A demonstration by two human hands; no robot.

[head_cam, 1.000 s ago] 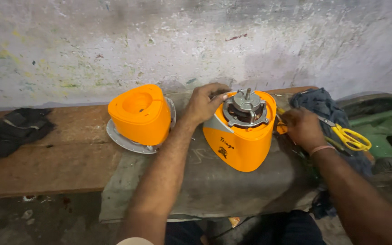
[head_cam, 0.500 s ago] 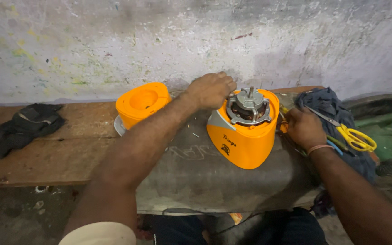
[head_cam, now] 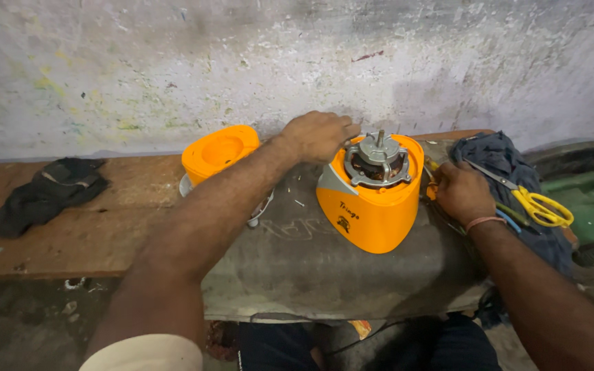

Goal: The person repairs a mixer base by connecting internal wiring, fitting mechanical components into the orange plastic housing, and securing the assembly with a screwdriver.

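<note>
Head view: orange mixer base [head_cam: 369, 206] between both hands — left hand [head_cam: 319, 135] fingers touching its rim.

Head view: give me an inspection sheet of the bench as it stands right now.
Surface: wooden bench, a grey mat over its middle.
Job's things: orange mixer base, top cover off, motor exposed; separate orange housing beside it.
Clutter: yellow-handled scissors on a dark blue cloth; black rag far left.
Grippers: left hand at the motor's rim; right hand against the base's side, contents hidden.
Cables: dark cable under the bench edge.
Surroundings: stained plaster wall; green object at right.
</note>
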